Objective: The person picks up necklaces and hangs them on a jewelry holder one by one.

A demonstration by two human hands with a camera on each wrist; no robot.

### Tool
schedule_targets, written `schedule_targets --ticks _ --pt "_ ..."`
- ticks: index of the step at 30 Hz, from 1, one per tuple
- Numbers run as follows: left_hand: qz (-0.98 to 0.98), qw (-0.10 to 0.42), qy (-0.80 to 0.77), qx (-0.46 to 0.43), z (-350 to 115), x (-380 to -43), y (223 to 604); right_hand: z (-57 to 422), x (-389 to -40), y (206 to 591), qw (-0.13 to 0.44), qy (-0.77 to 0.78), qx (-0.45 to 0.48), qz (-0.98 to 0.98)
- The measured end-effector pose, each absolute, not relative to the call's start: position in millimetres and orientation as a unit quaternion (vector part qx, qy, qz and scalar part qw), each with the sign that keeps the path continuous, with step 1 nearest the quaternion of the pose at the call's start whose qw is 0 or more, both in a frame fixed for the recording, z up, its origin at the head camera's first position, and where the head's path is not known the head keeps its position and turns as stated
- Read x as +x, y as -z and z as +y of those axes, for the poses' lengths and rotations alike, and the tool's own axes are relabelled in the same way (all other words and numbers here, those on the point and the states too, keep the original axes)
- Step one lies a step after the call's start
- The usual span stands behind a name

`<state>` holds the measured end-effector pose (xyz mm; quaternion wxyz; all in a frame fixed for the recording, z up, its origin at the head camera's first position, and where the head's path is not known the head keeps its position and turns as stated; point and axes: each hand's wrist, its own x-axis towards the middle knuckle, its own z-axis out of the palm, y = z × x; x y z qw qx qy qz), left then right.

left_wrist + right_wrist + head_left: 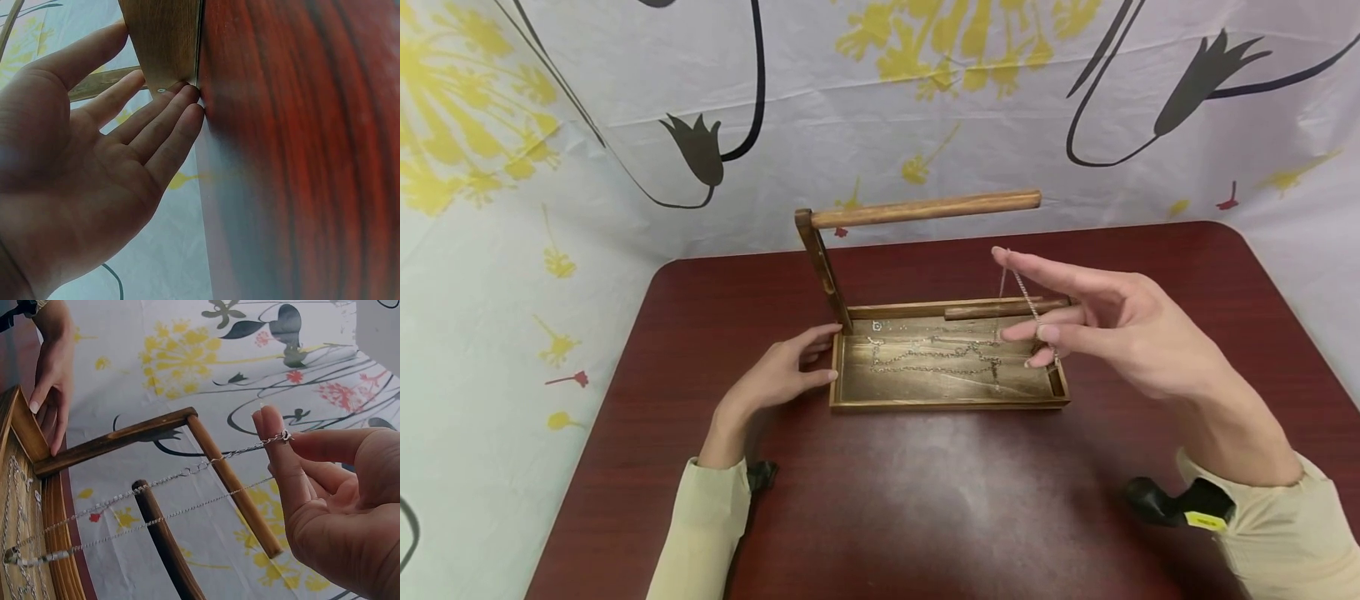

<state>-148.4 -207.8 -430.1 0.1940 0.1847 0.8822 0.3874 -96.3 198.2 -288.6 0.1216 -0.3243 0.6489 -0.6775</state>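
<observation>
A shallow wooden tray (951, 406) stands on the table, with a post and a round bar (925, 208) rising from its left end. My left hand (778, 375) touches the tray's left end, fingers nearly straight against its wall (165, 37). My right hand (1138, 329) is above the tray's right end and pinches a thin silver chain necklace (119, 498). The necklace runs over the extended index finger and hangs in two strands toward the tray. More silver chains (925, 369) lie loosely inside the tray.
A second, lower wooden bar (992, 312) crosses the back right of the tray. Small shiny pieces (877, 327) lie near the tray's back left corner. The dark red table (925, 500) meets a flower-printed cloth (880, 142) behind it.
</observation>
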Motion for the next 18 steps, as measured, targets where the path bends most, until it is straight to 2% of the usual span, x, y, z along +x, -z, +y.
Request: schedule_targets --ticks 18 --pt "0.881 0.196 -0.391 0.182 -207 -149 429 220 -98 290 0.100 0.767 -0.315 0.551"
